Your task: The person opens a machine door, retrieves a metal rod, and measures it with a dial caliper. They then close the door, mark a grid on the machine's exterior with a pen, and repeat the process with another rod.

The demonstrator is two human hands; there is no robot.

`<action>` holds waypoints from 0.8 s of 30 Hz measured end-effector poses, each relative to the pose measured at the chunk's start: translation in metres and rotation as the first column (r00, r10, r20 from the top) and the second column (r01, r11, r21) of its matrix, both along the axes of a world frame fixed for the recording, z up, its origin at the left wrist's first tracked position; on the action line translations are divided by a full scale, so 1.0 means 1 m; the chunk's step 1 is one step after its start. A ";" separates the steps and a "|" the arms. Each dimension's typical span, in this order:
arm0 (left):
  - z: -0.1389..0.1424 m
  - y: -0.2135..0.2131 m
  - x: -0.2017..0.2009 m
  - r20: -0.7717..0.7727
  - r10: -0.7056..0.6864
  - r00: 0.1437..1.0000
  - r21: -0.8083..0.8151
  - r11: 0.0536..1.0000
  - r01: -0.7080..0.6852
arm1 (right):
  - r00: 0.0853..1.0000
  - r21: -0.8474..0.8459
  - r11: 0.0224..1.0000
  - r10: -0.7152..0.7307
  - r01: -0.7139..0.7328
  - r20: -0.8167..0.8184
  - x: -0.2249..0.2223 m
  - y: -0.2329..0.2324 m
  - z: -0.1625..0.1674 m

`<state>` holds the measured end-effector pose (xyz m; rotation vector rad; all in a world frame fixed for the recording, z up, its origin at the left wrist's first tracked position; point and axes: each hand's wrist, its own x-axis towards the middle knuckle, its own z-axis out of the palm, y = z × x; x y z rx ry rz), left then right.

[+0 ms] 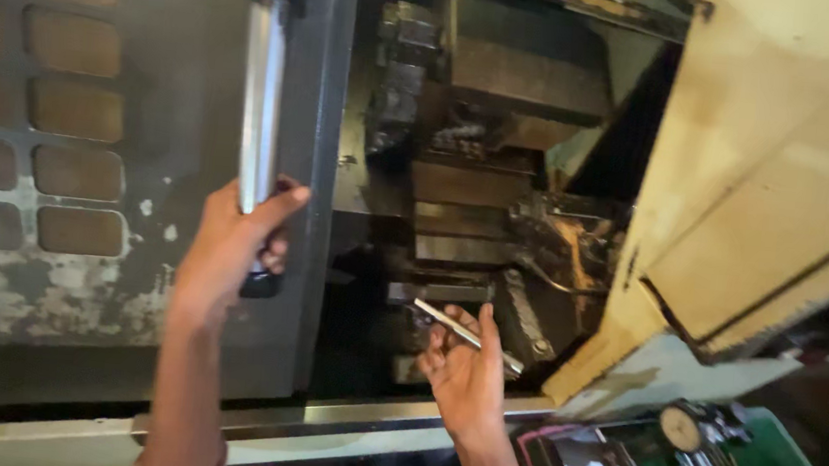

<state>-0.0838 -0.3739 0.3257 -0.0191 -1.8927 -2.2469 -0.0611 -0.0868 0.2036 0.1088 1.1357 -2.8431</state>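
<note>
1. Two hands are working: my left hand (231, 248) has its grip closed around the long polished steel bar handle (262, 103) of the grey sliding machine door (146, 143).
2. My right hand (468, 370) grips a slim silver metal rod (466, 336), which lies slanted across the fingers, inside the dark machine opening.
3. Just above that grip sit the grimy stacked metal tool blocks (465, 217).
4. I judge it best to steady the door while keeping the rod clear of those blocks.
</note>
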 end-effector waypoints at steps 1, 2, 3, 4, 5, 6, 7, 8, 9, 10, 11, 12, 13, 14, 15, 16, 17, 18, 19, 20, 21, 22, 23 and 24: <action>-0.002 -0.016 0.000 0.004 0.012 1.000 0.006 1.000 -0.013 | 1.000 0.029 1.000 0.000 0.000 0.021 -0.013 -0.009 -0.005; -0.003 -0.032 0.001 0.007 0.026 1.000 0.014 1.000 -0.026 | 1.000 0.069 0.997 0.020 -0.021 0.006 -0.026 -0.018 -0.009; -0.005 -0.048 0.002 0.012 0.040 0.999 0.021 0.999 -0.040 | 0.999 0.109 0.993 0.041 -0.040 -0.007 -0.041 -0.028 -0.014; -0.007 -0.064 0.003 -0.003 0.032 0.999 0.038 0.999 -0.032 | 0.998 0.147 0.988 0.061 -0.057 -0.021 -0.057 -0.038 -0.019; -0.009 -0.079 0.004 -0.021 0.024 0.999 0.054 0.998 -0.023 | 0.999 0.200 0.980 0.029 -0.023 -0.026 -0.076 -0.049 -0.025; -0.010 -0.093 0.004 -0.040 0.016 0.999 0.072 0.997 -0.013 | 0.999 0.254 0.967 -0.004 0.013 -0.035 -0.096 -0.062 -0.030; -0.012 -0.105 0.003 -0.031 0.034 0.999 0.062 0.998 -0.032 | 0.998 0.305 0.951 -0.038 0.049 -0.044 -0.117 -0.074 -0.037; -0.012 -0.118 0.002 -0.023 0.051 0.998 0.051 0.997 -0.050 | 0.998 0.278 0.960 -0.008 0.024 -0.061 -0.137 -0.088 -0.046; -0.013 -0.130 0.000 -0.016 0.070 0.997 0.040 0.997 -0.069 | 0.997 0.251 0.968 0.023 -0.002 -0.080 -0.159 -0.102 -0.054; -0.016 -0.139 -0.002 -0.012 0.069 0.998 0.046 0.997 -0.068 | 0.994 0.225 0.974 0.052 -0.028 -0.099 -0.182 -0.117 -0.065; -0.018 -0.147 -0.004 -0.009 0.069 0.998 0.050 0.996 -0.069 | 0.997 0.262 0.965 0.019 -0.001 -0.069 -0.205 -0.133 -0.075; -0.020 -0.153 -0.007 -0.006 0.069 0.998 0.053 0.996 -0.069 | 0.999 0.298 0.954 -0.014 0.025 -0.039 -0.228 -0.148 -0.086; -0.021 -0.159 -0.010 0.001 0.086 0.996 0.046 0.995 -0.086 | 0.999 0.335 0.941 -0.049 0.049 -0.010 -0.249 -0.165 -0.097; -0.023 -0.163 -0.014 0.008 0.102 0.995 0.040 0.994 -0.102 | 0.999 0.331 0.943 -0.050 0.043 0.012 -0.271 -0.183 -0.107; -0.025 -0.166 -0.017 0.013 0.119 0.993 0.033 0.992 -0.120 | 0.998 0.326 0.945 -0.050 0.037 0.034 -0.292 -0.200 -0.115; -0.026 -0.170 -0.022 0.016 0.107 0.994 0.047 0.993 -0.107 | 0.997 0.319 0.947 -0.051 0.031 0.053 -0.312 -0.217 -0.124; -0.027 -0.172 -0.026 0.019 0.091 0.996 0.060 0.994 -0.092 | 0.994 0.370 0.929 -0.063 0.027 0.085 -0.330 -0.234 -0.132; -0.028 -0.174 -0.030 0.025 0.073 0.997 0.076 0.994 -0.075 | 0.990 0.421 0.907 -0.078 0.021 0.119 -0.347 -0.248 -0.138; -0.028 -0.177 -0.033 0.029 0.073 0.997 0.071 0.995 -0.074 | 0.984 0.473 0.881 -0.097 0.015 0.149 -0.363 -0.259 -0.144; -0.029 -0.179 -0.036 0.034 0.072 0.997 0.069 0.995 -0.074 | 0.981 0.468 0.884 -0.102 0.013 0.166 -0.380 -0.267 -0.149; -0.030 -0.180 -0.040 0.040 0.072 0.997 0.069 0.995 -0.074 | 0.978 0.464 0.886 -0.106 0.009 0.182 -0.396 -0.273 -0.154; -0.031 -0.179 -0.043 0.044 0.076 0.996 0.070 0.994 -0.079 | 0.974 0.459 0.889 -0.109 0.006 0.198 -0.410 -0.278 -0.160; -0.031 -0.182 -0.045 0.049 0.080 0.996 0.070 0.994 -0.084 | 0.982 0.384 0.923 -0.090 0.020 0.167 -0.421 -0.283 -0.165; -0.031 -0.183 -0.046 0.055 0.083 0.995 0.071 0.994 -0.087 | 0.988 0.307 0.951 -0.076 0.031 0.134 -0.430 -0.284 -0.169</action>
